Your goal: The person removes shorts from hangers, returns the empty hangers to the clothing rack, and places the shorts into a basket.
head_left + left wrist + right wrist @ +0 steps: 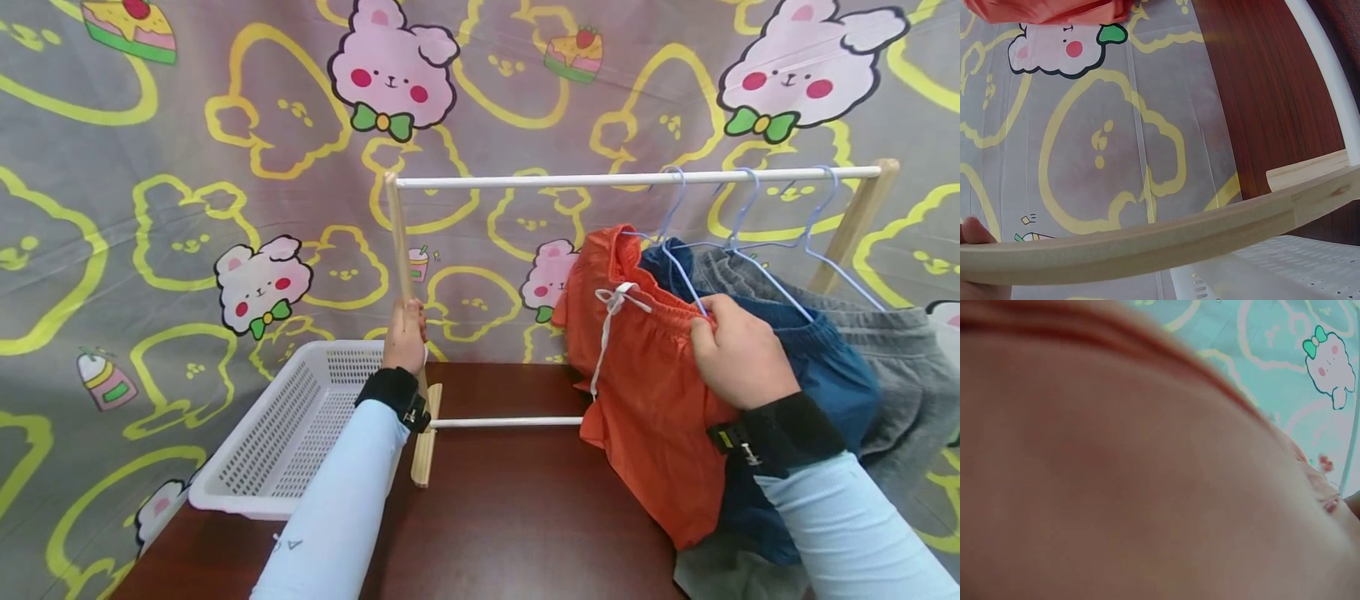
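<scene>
My left hand point(406, 337) grips the left wooden post point(1147, 253) of a small clothes rack. At the right, orange shorts point(652, 408) with a white drawstring hang from a pale blue wire hanger point(682, 271), hooked over the rack's white top bar point(525, 181). The thumb and fingers of my right hand point(750, 354) pinch the waistband of these shorts at the hanger's right end. Behind them hang dark blue shorts point(840, 362) and grey bottoms point(911, 354), each on a similar hanger. A large blurred surface fills most of the right wrist view.
A white perforated basket point(247, 421) stands left of the rack, partly behind my left forearm. The rack stands on a dark brown table point(487, 517), with a lower white bar point(510, 422) near its surface. A cartoon-patterned curtain point(487, 100) hangs behind.
</scene>
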The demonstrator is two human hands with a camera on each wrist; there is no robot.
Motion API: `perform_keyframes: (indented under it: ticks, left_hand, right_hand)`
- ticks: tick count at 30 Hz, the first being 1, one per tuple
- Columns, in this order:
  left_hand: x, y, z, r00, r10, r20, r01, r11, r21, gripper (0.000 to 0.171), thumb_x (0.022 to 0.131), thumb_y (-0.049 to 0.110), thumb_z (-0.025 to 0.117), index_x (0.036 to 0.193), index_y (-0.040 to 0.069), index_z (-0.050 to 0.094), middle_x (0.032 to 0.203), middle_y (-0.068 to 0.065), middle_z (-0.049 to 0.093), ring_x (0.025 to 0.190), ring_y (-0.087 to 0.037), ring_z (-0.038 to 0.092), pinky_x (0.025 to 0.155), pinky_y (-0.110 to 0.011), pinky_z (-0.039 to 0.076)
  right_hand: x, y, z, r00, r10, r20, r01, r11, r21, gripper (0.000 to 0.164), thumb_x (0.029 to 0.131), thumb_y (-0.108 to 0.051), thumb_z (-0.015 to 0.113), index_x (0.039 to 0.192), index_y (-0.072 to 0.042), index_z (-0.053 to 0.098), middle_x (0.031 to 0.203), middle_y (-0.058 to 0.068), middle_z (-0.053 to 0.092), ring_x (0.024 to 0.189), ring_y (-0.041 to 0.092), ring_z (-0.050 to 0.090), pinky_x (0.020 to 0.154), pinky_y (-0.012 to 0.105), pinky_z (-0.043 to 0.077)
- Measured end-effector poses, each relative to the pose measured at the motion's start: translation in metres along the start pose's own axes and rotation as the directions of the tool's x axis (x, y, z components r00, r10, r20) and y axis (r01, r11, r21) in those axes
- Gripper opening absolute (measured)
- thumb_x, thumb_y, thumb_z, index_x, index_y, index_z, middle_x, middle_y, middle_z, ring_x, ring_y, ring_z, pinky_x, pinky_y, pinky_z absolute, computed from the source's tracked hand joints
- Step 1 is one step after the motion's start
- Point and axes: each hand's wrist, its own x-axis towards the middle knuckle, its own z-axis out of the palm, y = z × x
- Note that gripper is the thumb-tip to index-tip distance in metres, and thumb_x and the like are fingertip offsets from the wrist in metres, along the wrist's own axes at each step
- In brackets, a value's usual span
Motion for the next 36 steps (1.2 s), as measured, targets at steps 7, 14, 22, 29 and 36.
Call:
perform_keyframes:
  ticks: [7,14,22,29,36]
  left_hand:
    - [0.001,0.0,-0.001,1.0,-0.016,0.008,0.016,1.0,0.016,0.035,0.113,0.033,0.023,0.115,0.005,0.043,0.084,-0.004,0.039,0.072,-0.016,0.042,0.069,-0.027,0.038]
    - [-0.001,0.0,-0.001,1.0,-0.004,0.017,0.004,1.0,-0.006,0.034,0.112,0.033,0.023,0.114,0.005,0.043,0.083,-0.005,0.039,0.07,-0.016,0.042,0.068,-0.027,0.039]
    - [-0.001,0.003,-0.006,0.999,-0.009,0.038,0.007,0.999,0.034,0.042,0.111,0.04,0.024,0.117,0.003,0.042,0.086,-0.006,0.04,0.075,-0.02,0.043,0.072,-0.03,0.038]
    - [0.001,0.005,-0.005,0.999,-0.02,0.048,0.018,0.999,0.027,0.045,0.111,0.041,0.022,0.119,0.001,0.041,0.086,-0.005,0.039,0.074,-0.018,0.042,0.072,-0.029,0.039]
    - [0.001,0.004,-0.004,0.999,-0.029,0.043,0.028,0.999,0.022,0.041,0.111,0.041,0.023,0.116,0.005,0.041,0.086,-0.006,0.039,0.074,-0.019,0.043,0.072,-0.03,0.038]
  right_hand:
    - [-0.001,0.002,-0.008,0.999,-0.027,-0.041,0.027,1.0,0.003,0.039,0.106,-0.023,0.04,0.128,0.008,0.051,0.118,0.034,0.059,0.098,0.051,0.057,0.083,0.067,0.044]
    - [-0.003,-0.001,-0.016,0.998,-0.054,-0.021,0.053,0.998,-0.029,0.043,0.107,-0.024,0.042,0.134,0.009,0.048,0.123,0.034,0.055,0.102,0.052,0.055,0.088,0.071,0.042]
    - [-0.011,-0.002,-0.021,0.992,-0.111,-0.068,0.107,0.993,-0.051,0.04,0.107,-0.023,0.045,0.134,0.006,0.051,0.131,0.033,0.054,0.111,0.053,0.052,0.094,0.073,0.038]
    - [-0.01,0.005,-0.026,0.972,-0.175,-0.159,0.167,0.984,-0.062,0.038,0.105,-0.019,0.048,0.133,0.007,0.054,0.13,0.032,0.055,0.114,0.053,0.052,0.094,0.073,0.038]
    - [-0.011,0.008,-0.026,0.979,-0.155,-0.134,0.145,0.986,-0.083,0.038,0.106,-0.019,0.046,0.136,0.004,0.054,0.132,0.03,0.055,0.115,0.051,0.053,0.094,0.072,0.039]
